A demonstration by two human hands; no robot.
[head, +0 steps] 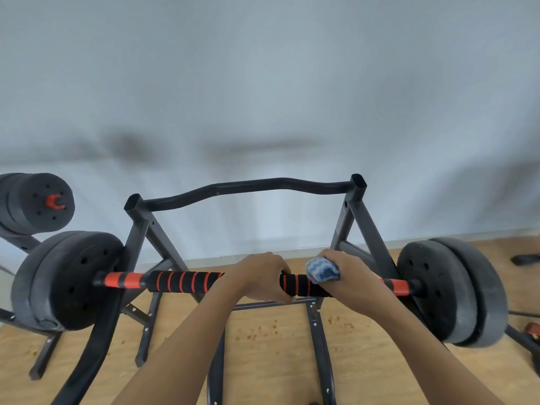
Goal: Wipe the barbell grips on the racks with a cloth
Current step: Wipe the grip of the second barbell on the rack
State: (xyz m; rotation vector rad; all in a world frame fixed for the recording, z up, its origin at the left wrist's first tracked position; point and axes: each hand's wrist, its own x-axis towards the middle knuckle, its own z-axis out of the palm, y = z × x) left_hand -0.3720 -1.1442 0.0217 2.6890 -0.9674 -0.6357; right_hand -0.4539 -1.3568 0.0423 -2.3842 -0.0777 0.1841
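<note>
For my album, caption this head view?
Left hand steadies barbell grip; right hand wipes it with blue cloth.

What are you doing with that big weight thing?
A person is cleaning a barbell that sits on a black rack. The left hand grips the striped foam handle to steady the bar. The right hand holds a blue and white cloth wrapped against the handle near the right weight plates.
</note>
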